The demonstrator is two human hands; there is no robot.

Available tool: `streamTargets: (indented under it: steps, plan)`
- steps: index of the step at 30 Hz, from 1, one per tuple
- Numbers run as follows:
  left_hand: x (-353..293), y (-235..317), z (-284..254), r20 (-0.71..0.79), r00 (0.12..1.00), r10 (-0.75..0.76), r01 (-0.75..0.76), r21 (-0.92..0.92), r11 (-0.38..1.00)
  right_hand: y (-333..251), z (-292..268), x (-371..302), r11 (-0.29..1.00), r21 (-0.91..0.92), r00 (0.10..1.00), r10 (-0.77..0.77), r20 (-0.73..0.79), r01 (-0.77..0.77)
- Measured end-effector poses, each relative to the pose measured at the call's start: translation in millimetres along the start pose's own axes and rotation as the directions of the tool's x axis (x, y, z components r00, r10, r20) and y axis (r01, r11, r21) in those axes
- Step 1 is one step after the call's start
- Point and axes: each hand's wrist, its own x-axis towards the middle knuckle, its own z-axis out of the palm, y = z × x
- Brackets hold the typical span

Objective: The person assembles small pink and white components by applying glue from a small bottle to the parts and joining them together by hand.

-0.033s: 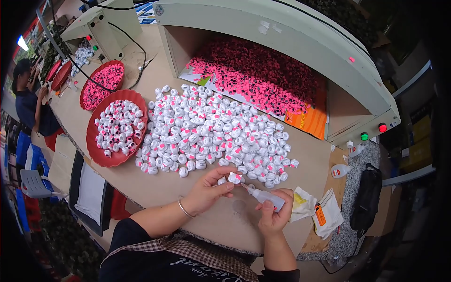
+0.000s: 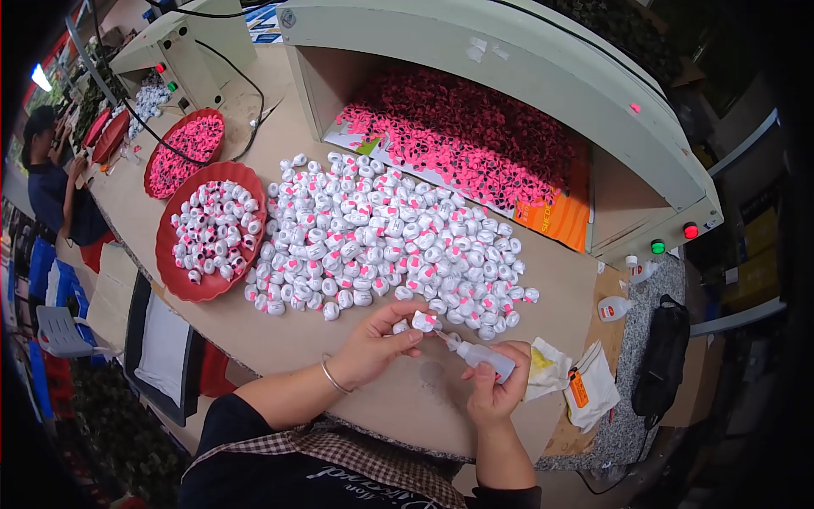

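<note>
My left hand [image 2: 380, 343] is closed on a small white cat-head piece [image 2: 425, 321] with a pink bow, pinched at the fingertips. A second white piece [image 2: 400, 327] shows by its fingers; whether the hand grips it too, I cannot tell. My right hand [image 2: 498, 390] wraps round a translucent squeeze bottle [image 2: 487, 360], tilted so its thin nozzle points up and left. The nozzle tip is right at the cat-head piece; contact is hard to make out. Just beyond both hands spreads a large pile of similar white pieces [image 2: 365, 225], many with pink bows.
A red scalloped tray [image 2: 167, 270] of white pieces stands left, with another red tray [image 2: 155, 182] of pink parts behind. Pink parts [image 2: 475, 144] fill the grey-green machine [image 2: 509, 42]. At right lie white packets [image 2: 591, 390] and a small bottle [image 2: 613, 308]. Someone works far left [image 2: 59, 182].
</note>
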Motion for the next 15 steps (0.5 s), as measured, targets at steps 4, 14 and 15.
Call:
streamTargets:
  steps: [4,14,15]
  plan:
    - [-0.9,-1.2,-1.1,0.003,1.0,0.012,-0.012,0.008,1.0,-3.1,2.0,1.1,1.0,0.023,1.0,0.014,-0.006,-0.014]
    - [-0.3,-2.1,-2.0,0.027,0.999,-0.022,0.024,-0.076,0.997,-0.3,3.5,1.9,1.0,0.002,1.0,0.014,-0.015,-0.014]
    - [-0.9,-2.1,-1.7,0.027,0.999,-0.023,0.025,-0.076,0.997,-0.5,3.7,1.8,1.0,0.002,1.0,0.011,-0.017,-0.011]
